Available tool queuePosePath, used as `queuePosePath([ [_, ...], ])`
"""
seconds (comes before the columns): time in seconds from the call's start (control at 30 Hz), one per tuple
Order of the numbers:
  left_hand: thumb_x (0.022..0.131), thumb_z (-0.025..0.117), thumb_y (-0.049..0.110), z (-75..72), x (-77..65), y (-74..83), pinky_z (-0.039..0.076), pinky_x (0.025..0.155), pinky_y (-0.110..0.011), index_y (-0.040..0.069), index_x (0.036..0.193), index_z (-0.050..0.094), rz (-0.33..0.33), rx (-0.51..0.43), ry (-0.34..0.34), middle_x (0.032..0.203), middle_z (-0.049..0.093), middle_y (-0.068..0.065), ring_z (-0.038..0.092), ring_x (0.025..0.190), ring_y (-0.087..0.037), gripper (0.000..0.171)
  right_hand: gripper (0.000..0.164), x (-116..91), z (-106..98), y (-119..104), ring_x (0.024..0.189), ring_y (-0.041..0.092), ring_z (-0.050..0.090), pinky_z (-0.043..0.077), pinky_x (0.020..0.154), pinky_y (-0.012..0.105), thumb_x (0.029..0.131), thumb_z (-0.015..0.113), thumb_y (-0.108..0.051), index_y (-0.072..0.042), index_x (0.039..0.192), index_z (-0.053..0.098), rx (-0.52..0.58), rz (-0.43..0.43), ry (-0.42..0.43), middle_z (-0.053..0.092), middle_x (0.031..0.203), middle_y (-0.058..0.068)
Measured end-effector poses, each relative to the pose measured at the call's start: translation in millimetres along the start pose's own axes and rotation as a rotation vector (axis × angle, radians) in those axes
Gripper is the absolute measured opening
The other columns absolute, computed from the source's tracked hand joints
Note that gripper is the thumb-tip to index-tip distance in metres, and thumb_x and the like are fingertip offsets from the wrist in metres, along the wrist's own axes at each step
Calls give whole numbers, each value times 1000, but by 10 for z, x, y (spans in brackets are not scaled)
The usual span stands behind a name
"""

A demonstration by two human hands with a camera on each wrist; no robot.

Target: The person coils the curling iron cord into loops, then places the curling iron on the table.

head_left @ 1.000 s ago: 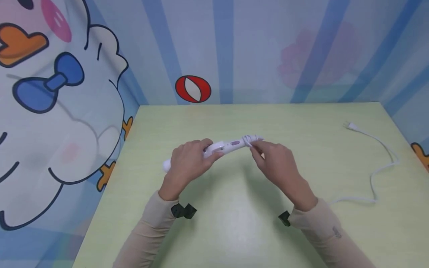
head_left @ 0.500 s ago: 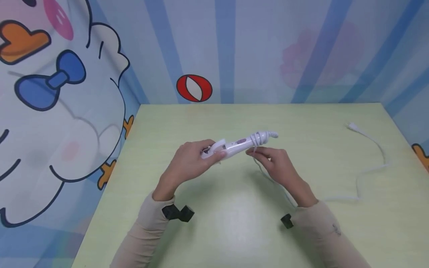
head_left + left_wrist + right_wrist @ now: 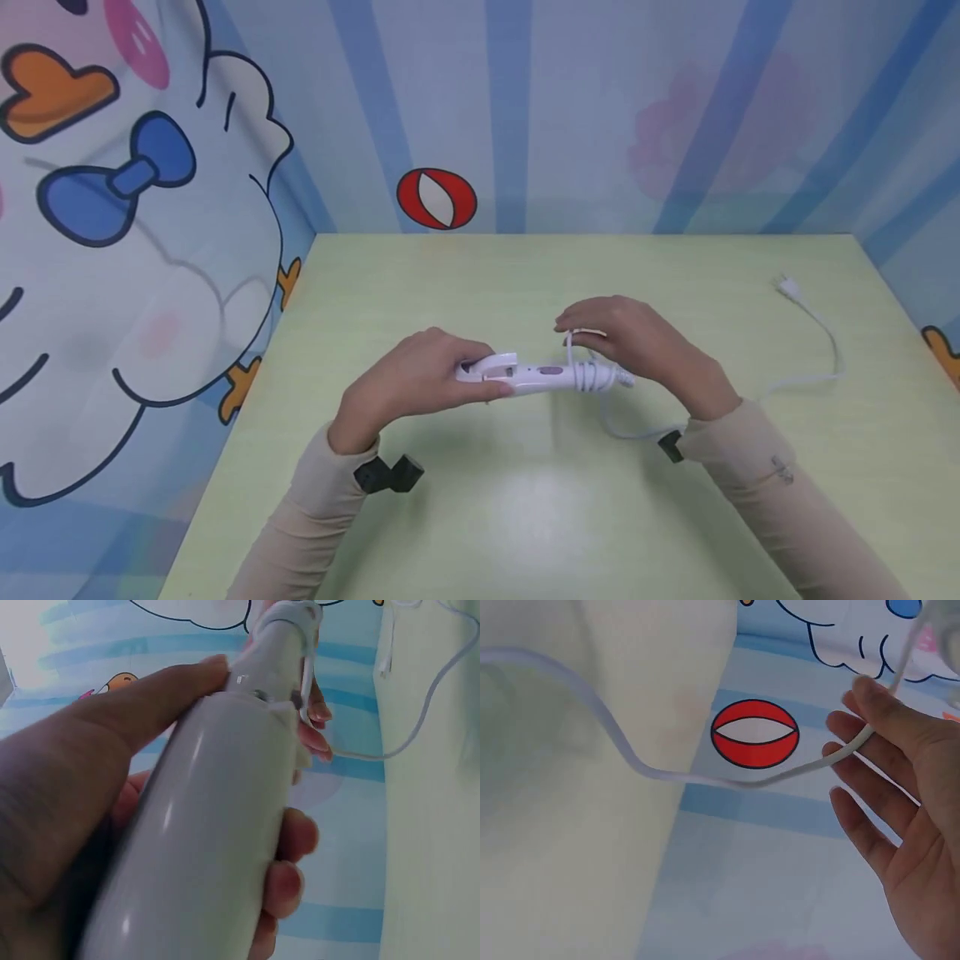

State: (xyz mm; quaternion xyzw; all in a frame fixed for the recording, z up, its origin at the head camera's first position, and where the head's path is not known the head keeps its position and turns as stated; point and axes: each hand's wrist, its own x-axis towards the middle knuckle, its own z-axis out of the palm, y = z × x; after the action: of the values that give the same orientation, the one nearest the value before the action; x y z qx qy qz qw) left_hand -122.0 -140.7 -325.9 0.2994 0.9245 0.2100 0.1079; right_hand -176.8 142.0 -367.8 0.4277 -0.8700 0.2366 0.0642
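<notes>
My left hand grips a white curling iron, its fingers wrapped round one end. The iron lies nearly level above the table, with a purple-grey button on its handle and a lever near my thumb. Several turns of white power cord circle the handle's far end. My right hand, just above and behind those turns, holds the cord between thumb and fingers. In the left wrist view the smooth white body fills the palm, and the right fingers show beyond it, partly hidden.
From the right hand the loose cord loops low and runs right across the pale yellow-green table. Its two-pin plug lies near the back right. Printed cartoon walls border the table at the back and sides.
The curling iron has levelled out and come nearer. My right hand has moved from in front of the handle to above and behind it, drawing the cord along. The trailing cord has shifted on the table.
</notes>
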Motion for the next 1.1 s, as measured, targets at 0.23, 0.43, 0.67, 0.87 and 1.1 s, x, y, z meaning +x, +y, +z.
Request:
queuePosePath([
  [0.23, 81, 56, 60, 67, 29, 128, 36, 47, -24, 25, 85, 60, -109, 148, 11, 58, 50, 9, 46, 50, -7, 35, 12, 96, -139, -122, 88, 17, 59, 35, 92, 42, 75, 75, -16, -18, 85, 69, -320, -97, 101, 66, 86, -4],
  [0.43, 82, 55, 59, 222, 188, 53, 36, 46, -27, 22, 90, 62, -262, 190, 87, 59, 51, 4, 48, 50, -12, 39, 7, 100, -104, -340, 75, 17, 61, 36, 89, 45, 76, 75, -16, -14, 80, 70, -498, 95, 71, 66, 74, -2],
  [0.67, 82, 53, 61, 412, 292, -231, 36, 47, -29, 22, 91, 61, -430, 115, 203, 62, 53, 3, 49, 53, -14, 41, 14, 4, 313, -522, 53, 16, 54, 46, 57, 36, 87, 64, -19, -5, 89, 68, -343, 325, 110, 63, 67, 3],
  [0.87, 83, 52, 61, 454, 285, -256, 36, 46, -29, 20, 98, 61, -425, 66, 260, 63, 53, 3, 49, 52, -14, 45, 17, -105, 603, -537, 52, 12, 49, 39, 47, 30, 90, 59, -21, -8, 97, 69, -163, 458, 179, 62, 69, -1],
  [1.1, 84, 53, 58, 360, 208, -221, 39, 50, -29, 18, 104, 63, -401, -84, 274, 72, 58, 3, 52, 59, -15, 45, 19, -187, 670, -394, 62, 10, 55, 42, 54, 26, 93, 56, -21, -10, 99, 70, 123, 502, 164, 69, 82, 1],
])
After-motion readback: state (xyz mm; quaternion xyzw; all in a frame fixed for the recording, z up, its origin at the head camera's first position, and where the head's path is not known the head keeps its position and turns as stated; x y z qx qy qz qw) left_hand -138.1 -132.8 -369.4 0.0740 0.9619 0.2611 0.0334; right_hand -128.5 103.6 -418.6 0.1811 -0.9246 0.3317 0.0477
